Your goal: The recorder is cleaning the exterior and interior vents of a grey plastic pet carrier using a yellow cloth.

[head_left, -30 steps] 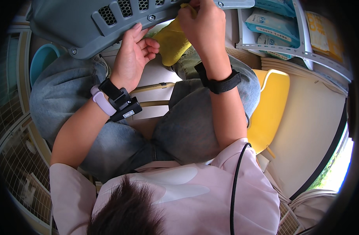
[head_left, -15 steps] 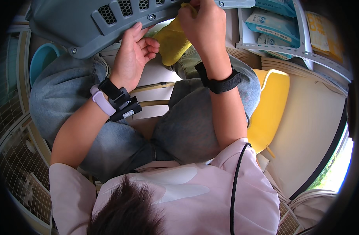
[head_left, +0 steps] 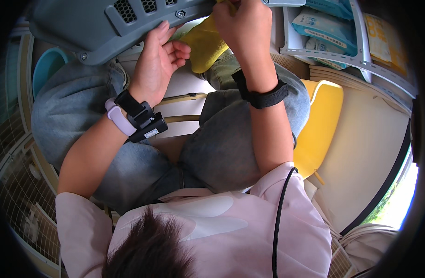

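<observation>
A grey plastic pet carrier (head_left: 87,32) with mesh-covered vents and screws along its edge fills the upper left; its far part is cut off by the picture. My left hand (head_left: 152,62) is at its lower edge, thumb against the shell and one finger behind the rim, the other fingers loosely curled. Just right of it hangs a yellow cloth (head_left: 205,46). My right hand (head_left: 245,30) pinches the cloth's upper part near the carrier, fingers closed; the fingertips are partly hidden at the top edge.
Beneath my hands are my legs in jeans (head_left: 226,139). A teal tub (head_left: 48,69) stands at the left, above wire mesh panels (head_left: 25,180). On the right are a yellow chair (head_left: 323,125) and a white rack (head_left: 323,56) with blue packages (head_left: 323,30).
The carrier sits slightly higher and farther left in the picture. My right hand has shifted a little to the right, still pinching the yellow cloth. My left hand stays at the carrier's edge.
</observation>
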Demonstrator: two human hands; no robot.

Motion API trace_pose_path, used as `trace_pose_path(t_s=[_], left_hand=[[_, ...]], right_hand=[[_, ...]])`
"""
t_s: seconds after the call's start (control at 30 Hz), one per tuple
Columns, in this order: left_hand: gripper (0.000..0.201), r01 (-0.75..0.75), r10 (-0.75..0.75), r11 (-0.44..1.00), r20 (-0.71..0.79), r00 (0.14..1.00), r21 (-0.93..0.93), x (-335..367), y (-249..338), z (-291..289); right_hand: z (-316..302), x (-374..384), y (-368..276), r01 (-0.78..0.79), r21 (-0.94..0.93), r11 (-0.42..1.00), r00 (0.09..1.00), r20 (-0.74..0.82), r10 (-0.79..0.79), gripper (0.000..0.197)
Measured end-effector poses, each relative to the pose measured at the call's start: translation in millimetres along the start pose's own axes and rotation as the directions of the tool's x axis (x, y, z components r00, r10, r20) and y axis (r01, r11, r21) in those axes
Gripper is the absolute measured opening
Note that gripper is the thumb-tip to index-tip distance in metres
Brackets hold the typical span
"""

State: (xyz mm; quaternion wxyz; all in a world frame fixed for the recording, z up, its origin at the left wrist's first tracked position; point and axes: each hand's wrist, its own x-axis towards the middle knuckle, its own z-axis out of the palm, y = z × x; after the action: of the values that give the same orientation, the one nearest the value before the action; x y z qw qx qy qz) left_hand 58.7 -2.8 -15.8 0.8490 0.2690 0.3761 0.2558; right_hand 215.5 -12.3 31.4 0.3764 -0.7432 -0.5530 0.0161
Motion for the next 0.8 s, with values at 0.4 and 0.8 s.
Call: trace_pose_path(t_s=[0.4, 0.8], left_hand=[[0.065, -0.004, 0.004, 1.0, -0.008, 1.0, -0.004, 3.6, -0.7, -2.1], [0.065, -0.004, 0.004, 1.0, -0.007, 1.0, -0.006, 5.5, -1.3, -2.0]], right_hand=[[-0.5, 1.2, -0.4, -0.048, -0.007, 0.999, 0.999, 0.025, 0.049, 0.012], [1.0, 1.1, 3.5, 0.011, -0.003, 1.0, 1.0, -0.019, -0.011, 0.011]])
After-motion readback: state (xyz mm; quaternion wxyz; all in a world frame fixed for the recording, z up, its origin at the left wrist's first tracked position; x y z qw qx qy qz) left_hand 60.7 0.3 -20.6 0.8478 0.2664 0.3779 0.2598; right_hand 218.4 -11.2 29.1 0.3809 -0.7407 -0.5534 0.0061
